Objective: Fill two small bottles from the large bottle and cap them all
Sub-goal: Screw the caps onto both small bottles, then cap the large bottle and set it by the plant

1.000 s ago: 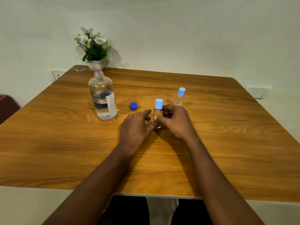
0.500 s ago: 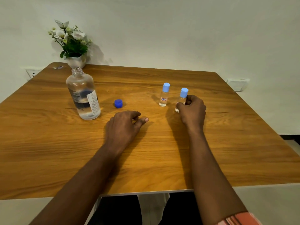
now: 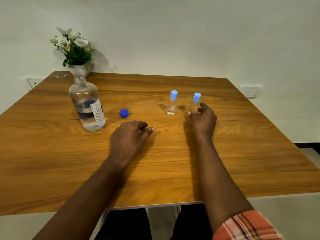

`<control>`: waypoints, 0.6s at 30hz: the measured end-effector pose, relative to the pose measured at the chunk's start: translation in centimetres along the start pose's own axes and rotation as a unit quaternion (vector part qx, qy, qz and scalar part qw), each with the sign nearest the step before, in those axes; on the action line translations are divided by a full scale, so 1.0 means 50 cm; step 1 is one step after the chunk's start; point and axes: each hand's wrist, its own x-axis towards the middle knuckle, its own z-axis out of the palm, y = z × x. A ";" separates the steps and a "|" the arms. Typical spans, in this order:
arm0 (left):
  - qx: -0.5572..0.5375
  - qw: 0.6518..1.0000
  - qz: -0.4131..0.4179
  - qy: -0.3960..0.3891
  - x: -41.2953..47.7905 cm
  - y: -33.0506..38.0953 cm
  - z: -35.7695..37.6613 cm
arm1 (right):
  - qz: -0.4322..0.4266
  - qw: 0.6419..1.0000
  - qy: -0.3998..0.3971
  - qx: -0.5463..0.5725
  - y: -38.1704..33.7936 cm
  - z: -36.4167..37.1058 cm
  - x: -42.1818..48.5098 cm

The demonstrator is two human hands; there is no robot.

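Both small bottles (image 3: 171, 106) (image 3: 195, 103) capped; large bottle (image 3: 86, 103) stands uncapped.

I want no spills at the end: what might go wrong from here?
The large bottle stands uncapped with liquid inside; the left hand, reaching for the cap, might knock it over. The right hand holds one small bottle tilted, close to the other small bottle; setting it down might topple either.

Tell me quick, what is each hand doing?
Left hand: open, resting on the brown wooden table, holding nothing.
Right hand: holding the rightmost small clear bottle, light blue cap.
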 end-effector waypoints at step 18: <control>-0.046 0.996 -0.059 0.054 -0.044 -0.098 -0.079 | -0.114 0.976 -0.182 0.023 -0.114 0.167 -0.152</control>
